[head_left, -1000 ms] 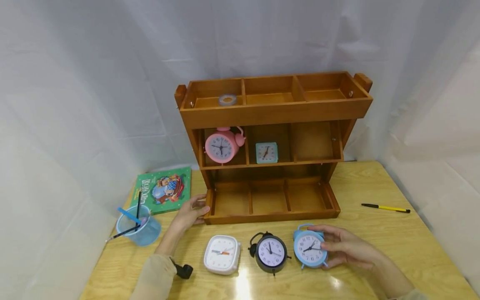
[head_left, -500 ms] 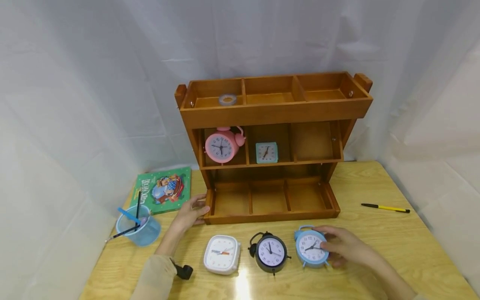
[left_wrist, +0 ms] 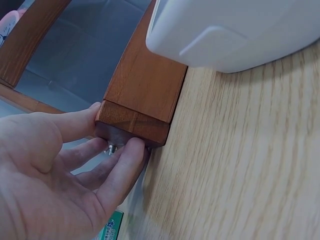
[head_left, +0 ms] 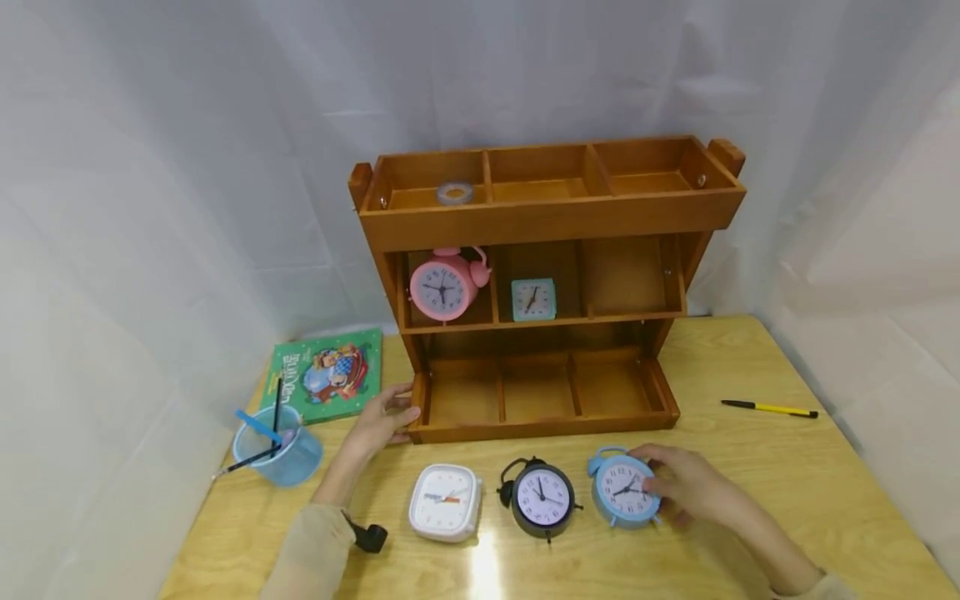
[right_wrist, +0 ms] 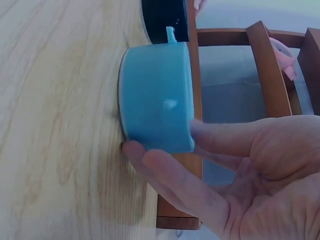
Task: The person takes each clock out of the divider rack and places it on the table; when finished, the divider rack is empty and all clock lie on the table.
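My right hand [head_left: 690,483] pinches the right side of a light blue twin-bell alarm clock [head_left: 624,490], thumb at its face edge and fingers behind. The right wrist view shows the clock's rounded body [right_wrist: 157,97] resting on its back on the table. My left hand [head_left: 381,421] grips the lower left end of a brown wooden three-tier shelf [head_left: 547,429]; in the left wrist view the thumb and fingers hold its corner [left_wrist: 132,122]. Left of the blue clock lie a black twin-bell alarm clock [head_left: 542,498] and a white square clock [head_left: 446,502].
A pink alarm clock [head_left: 441,288] and a small mint clock [head_left: 533,300] stand on the middle tier. A tape roll [head_left: 454,193] lies in the top tier. Around the shelf are a green book [head_left: 330,375], a blue cup [head_left: 288,458] with sticks, and a yellow-black pen [head_left: 770,409].
The blue alarm clock has shifted slightly to the right with my right hand. My left hand stays on the shelf's end. The head view has tilted a little.
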Demonstrator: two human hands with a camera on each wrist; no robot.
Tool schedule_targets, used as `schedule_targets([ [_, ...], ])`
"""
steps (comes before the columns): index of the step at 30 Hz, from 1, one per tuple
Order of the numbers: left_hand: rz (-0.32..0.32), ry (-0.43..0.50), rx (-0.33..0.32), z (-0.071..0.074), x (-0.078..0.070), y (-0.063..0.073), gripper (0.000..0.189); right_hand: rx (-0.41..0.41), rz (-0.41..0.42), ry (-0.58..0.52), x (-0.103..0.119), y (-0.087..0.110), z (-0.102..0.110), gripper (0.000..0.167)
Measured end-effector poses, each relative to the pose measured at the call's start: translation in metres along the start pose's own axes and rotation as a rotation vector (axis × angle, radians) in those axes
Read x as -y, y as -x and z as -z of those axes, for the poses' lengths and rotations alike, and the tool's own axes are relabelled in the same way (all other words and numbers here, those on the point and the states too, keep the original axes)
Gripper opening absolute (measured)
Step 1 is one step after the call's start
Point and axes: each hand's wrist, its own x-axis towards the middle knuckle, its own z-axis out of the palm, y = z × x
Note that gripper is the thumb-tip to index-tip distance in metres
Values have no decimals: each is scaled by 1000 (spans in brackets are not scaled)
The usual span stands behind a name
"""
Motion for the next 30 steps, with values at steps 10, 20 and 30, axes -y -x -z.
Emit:
schedule_targets([
  [10,-11,10,-1,0,1,-1,57,-84,-39,209,11,3,-2,43],
  [20,-10,4,-6,1,4,-1,56,-398,154,471,42,5,-3,49],
  [30,-18,23,-10,1,4,-2,55,-676,592,734,81,-38,7,71],
])
